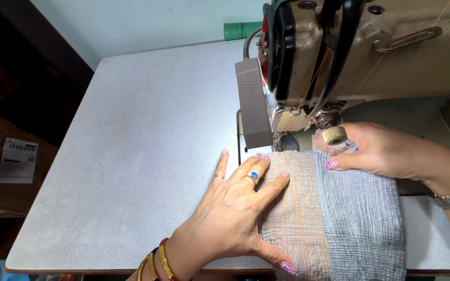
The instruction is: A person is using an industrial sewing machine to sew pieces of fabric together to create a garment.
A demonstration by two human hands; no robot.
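Two hands on one cloth, and the needle is my landmark for all of it. Far left of the needle, off the worktop (131, 156) edge, sits a cardboard box (6, 166) with a paper label; nothing of mine goes near it. Nearer the needle, my left hand (235, 208) lies flat and spread wide, palm down, fingers fanned, half on the bare worktop and half on the peach side of the cloth (334, 213). It grips nothing; it only presses. I judge that this is right: a flat palm keeps the crinkled weave from bunching as it goes to the needle, and the fingertips should stay short of the presser foot, which I cannot see clearly behind the grey lamp (253, 104).

The cloth itself lies just in front of the needle, its far edge tucked under the machine (365, 47) head, peach band left, grey band right.

Right of the needle, my right hand (386, 151) rests on the grey band, fingers curled and lightly pinching the far edge beside the round knob. I would keep that pinch loose, steer rather than pull, and hold both hands level so the seam runs straight and the orange thread stays slack-free.
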